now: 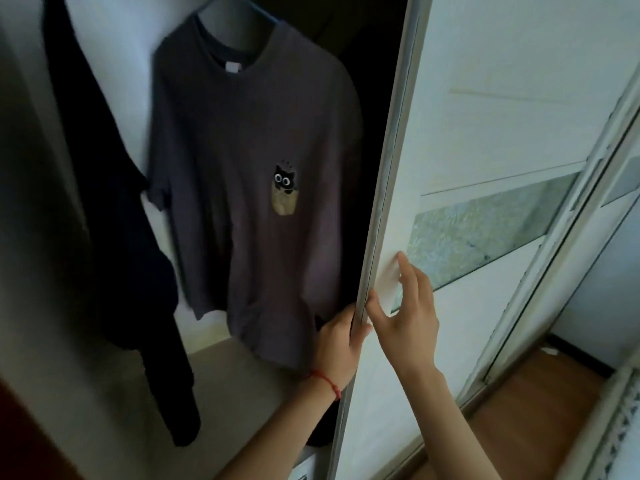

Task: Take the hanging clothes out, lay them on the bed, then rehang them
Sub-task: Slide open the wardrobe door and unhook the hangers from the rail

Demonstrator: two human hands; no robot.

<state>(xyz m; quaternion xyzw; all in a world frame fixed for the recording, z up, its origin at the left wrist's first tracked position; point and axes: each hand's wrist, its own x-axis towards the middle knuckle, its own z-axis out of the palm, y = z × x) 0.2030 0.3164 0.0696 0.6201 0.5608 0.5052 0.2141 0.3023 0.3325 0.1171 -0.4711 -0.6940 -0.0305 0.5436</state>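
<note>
A dark grey T-shirt [249, 174] with a small cat print hangs on a hanger inside the open wardrobe. A black garment [114, 209] hangs to its left, trailing low. My left hand [337, 344] grips the edge of the white sliding door [467, 133], fingers behind the frame and thumb in front. My right hand [408, 313] lies against the door's front face with its fingers spread and fairly straight, thumb at the frame.
The wardrobe's pale shelf [242, 368] lies under the hanging clothes. The door carries a frosted glass strip [491, 226]. A second sliding panel [588, 237] stands further right, with wooden floor [540, 393] below it.
</note>
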